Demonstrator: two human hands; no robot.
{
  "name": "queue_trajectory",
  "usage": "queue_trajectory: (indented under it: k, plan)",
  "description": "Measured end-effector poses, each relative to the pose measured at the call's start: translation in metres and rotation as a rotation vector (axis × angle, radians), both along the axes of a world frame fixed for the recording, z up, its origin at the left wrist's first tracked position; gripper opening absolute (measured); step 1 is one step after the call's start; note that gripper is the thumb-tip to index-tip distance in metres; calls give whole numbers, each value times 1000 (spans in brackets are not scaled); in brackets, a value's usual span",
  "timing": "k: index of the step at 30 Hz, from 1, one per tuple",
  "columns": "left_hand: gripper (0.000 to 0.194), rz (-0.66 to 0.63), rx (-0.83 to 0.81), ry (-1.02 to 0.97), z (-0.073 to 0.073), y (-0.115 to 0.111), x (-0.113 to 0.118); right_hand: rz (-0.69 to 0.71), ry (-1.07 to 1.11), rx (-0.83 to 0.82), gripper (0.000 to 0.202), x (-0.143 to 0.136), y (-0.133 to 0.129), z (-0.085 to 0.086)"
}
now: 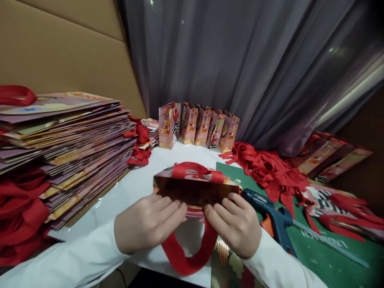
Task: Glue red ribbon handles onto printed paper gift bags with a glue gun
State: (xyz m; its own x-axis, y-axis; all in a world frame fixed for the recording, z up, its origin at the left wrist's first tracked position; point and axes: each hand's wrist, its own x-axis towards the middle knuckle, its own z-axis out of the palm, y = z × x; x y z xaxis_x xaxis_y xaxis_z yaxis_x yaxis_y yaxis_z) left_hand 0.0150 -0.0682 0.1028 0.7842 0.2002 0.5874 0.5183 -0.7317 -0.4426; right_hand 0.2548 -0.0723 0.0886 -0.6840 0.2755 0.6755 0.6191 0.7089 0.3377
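A paper gift bag (198, 176) stands in front of me, its mouth facing up and towards me. One red ribbon handle (195, 167) arches over the far rim; another red ribbon handle (192, 262) hangs down from the near rim. My left hand (150, 222) grips the near rim left of centre, fingers curled over into the opening. On the right part of the same rim, my right hand (235, 224) holds with fingers bent over the edge. Both thumbs are mostly hidden behind the paper. Just right of my right hand lies a blue glue gun (267, 204) with a clear glue stick.
Flat bags rise in a tall stack (90, 148) on the left, with red ribbons (24, 212) beside it. Several small finished bags (189, 124) stand at the back. A ribbon pile (267, 168) and a green sheet (318, 252) lie right, near larger bags (327, 156).
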Motion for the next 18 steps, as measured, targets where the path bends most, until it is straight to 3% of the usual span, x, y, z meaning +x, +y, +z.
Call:
queue_trajectory:
  k: [4,9,18]
  plan:
    - [27,62,0,81,-2,5,-13,-29,13,-22,25,12,3,-1]
    - [27,32,99,43,-13,15,-19,-107,-49,-163,30,18,3,3]
    - [35,137,-61,-35,-25,6,-29,-104,61,-160,33,22,-4,8]
